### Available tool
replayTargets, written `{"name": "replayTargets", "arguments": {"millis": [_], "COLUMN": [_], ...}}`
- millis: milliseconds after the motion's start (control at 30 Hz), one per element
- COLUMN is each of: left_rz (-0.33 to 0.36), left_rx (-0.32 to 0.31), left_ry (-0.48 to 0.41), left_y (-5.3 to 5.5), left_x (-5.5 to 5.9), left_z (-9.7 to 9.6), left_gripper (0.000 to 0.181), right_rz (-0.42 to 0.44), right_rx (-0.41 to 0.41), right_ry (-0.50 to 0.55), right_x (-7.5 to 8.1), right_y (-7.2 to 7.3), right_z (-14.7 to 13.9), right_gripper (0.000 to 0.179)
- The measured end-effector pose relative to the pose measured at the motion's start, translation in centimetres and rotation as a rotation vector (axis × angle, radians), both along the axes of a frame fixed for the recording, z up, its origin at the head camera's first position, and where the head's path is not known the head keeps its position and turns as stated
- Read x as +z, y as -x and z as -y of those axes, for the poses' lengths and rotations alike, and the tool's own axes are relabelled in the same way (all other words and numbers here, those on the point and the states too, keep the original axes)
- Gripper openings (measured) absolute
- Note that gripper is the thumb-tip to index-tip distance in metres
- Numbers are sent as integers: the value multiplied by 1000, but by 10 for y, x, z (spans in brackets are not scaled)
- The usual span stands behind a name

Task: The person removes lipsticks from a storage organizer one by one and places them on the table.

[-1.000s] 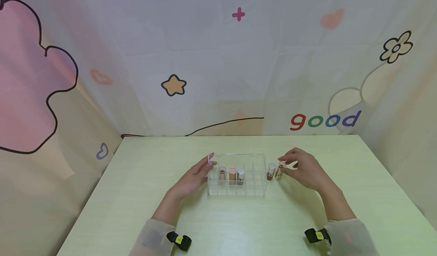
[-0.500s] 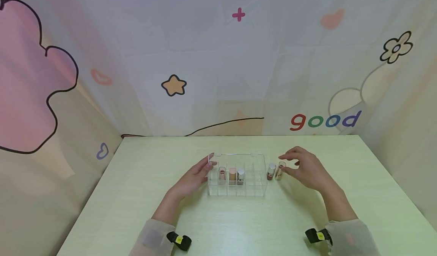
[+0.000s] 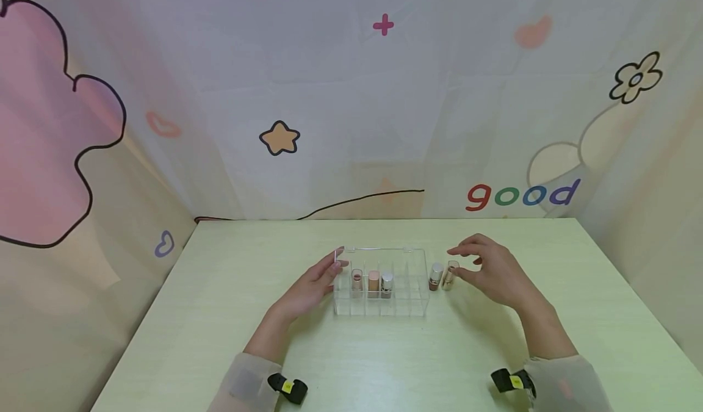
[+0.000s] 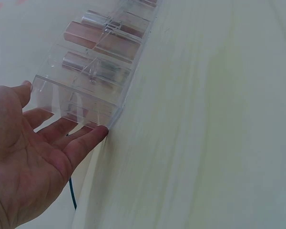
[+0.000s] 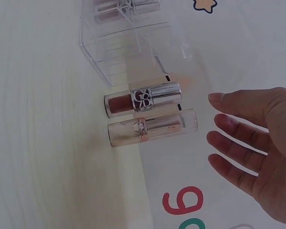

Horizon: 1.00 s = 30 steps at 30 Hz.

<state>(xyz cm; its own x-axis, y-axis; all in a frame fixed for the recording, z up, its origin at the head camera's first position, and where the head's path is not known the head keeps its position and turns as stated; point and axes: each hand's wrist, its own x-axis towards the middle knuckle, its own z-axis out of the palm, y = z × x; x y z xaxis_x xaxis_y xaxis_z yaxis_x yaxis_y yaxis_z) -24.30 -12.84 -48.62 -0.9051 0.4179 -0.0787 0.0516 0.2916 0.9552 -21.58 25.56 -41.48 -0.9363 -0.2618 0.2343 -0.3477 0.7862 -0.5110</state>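
Pale wood-grain tabletop (image 3: 357,363) meets softly creased printed cloth (image 3: 340,94) beyond both hands. Between them sits a hard, transparent, partitioned box (image 3: 381,307) holding three glossy cylindrical tubes (image 3: 374,284); the left hand (image 3: 309,287) touches its end wall with spread, fairly straight fingers. Just beside the right hand (image 3: 490,271), whose parted fingers grasp nothing, stand a shiny silver-capped lipstick (image 3: 436,276) and a clear-capped, peach-tinted lipstick (image 3: 449,277), the latter nearer.

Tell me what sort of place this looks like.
Probably a staged indoor filming corner: a pale, wood-grained table, a creased, pale cloth-like backdrop printed with cartoon shapes rising behind it, and a black wrist band with a yellow label on each arm.
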Motion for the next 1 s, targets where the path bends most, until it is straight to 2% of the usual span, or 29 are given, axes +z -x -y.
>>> {"name": "replayTargets", "arguments": {"millis": [300,1000], "left_rz": [-5,-10], "left_rx": [2,-10], "left_ry": [5,-12], "left_y": [1,0], "left_x": [-1,1], "left_z": [0,1], "left_gripper": [59,60], "right_rz": [-21,-52], "right_rx": [-1,94], "right_ry": [-10,31], "right_x": [3,14], "right_y": [-2,-9], "right_z": [4,29], "right_gripper": [33,35]}}
